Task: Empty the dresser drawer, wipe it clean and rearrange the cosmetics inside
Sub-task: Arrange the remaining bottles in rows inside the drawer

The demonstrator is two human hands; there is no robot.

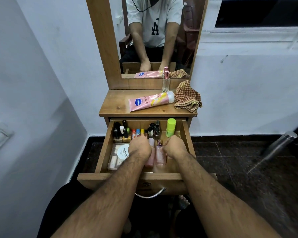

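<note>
The wooden drawer (pixel 187 134) is pulled out and holds many cosmetics. Both my hands are inside it. My left hand (pixel 140 147) is curled over the middle, beside a pink bottle (pixel 150 157); what it holds is hidden. My right hand (pixel 175 146) is curled next to a second pink bottle (pixel 160 156); I cannot tell if it grips it. Nail polish bottles (pixel 121 133) stand at the back left, coloured tubes (pixel 138 132) and dark small bottles (pixel 153 128) in the back middle, a lime green stick (pixel 170 127) at the back right. A clear box labelled nail polish (pixel 118 156) lies front left.
On the dresser top (pixel 113 103) lie a pink lotion tube (pixel 150 101), a clear perfume bottle (pixel 165 81) and a checked cloth (pixel 187 97). A mirror (pixel 155 36) stands behind. The drawer's metal handle (pixel 150 194) hangs near my knees. A metal chair leg (pixel 280 143) stands right.
</note>
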